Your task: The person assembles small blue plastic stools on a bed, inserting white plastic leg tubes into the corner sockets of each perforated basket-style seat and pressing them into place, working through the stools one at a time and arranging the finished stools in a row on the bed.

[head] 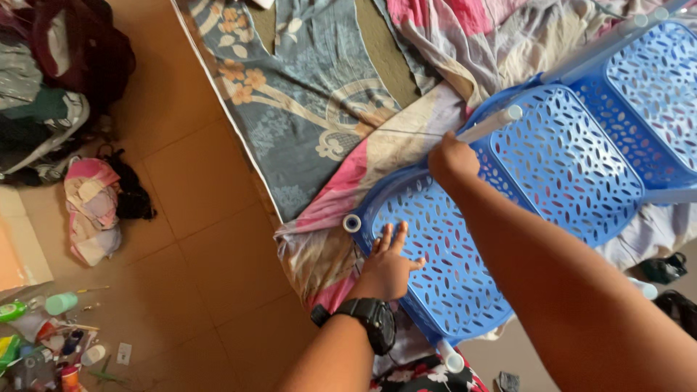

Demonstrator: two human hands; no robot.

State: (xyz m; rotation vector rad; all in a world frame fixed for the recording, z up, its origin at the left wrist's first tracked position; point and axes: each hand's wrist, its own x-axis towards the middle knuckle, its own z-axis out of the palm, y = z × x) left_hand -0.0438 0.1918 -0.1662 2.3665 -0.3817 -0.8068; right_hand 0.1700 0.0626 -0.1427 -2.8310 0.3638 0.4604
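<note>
Left hand (387,267) lay flat and open on the blue perforated plastic rack shelf (450,254), right hand (451,158) closed around its white pole (491,124); rack judged light, rigid, best gripped at the poles.

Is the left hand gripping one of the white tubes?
No, the left hand lies flat, fingers spread, on the blue perforated shelf; the right hand holds the white tube.

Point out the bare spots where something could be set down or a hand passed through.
Bare tiled floor lies between the clothes pile and the patterned bedsheet. Lower left is crowded with small bottles. The blue rack is taken: left hand flat on one shelf, right hand around a white pole.
</note>
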